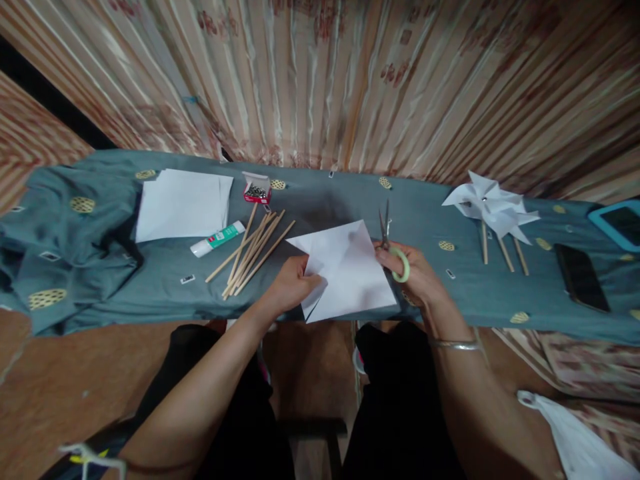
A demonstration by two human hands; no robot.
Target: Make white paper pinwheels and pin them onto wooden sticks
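Observation:
A white paper square (pixel 350 267) lies at an angle over the near edge of the cloth-covered table, with a cut running in from its lower left corner. My left hand (pixel 295 283) pinches its left side, thumb on top. At the paper's right edge, my right hand (pixel 410 267) is closed round a pair of scissors (pixel 385 230) with pale green handles, blades pointing up and away from me. Whether the right fingers also touch the paper is hard to see. Left of the paper lie several wooden sticks (pixel 255 257).
Beyond the sticks are a glue stick (pixel 218 239), a red box of small metal pins (pixel 257 189) and a stack of white paper (pixel 183 205). At right lie white paper pinwheels (pixel 493 205) on sticks, a dark phone (pixel 581 277) and a blue-framed device (pixel 620 225). A pleated curtain (pixel 320 80) hangs behind.

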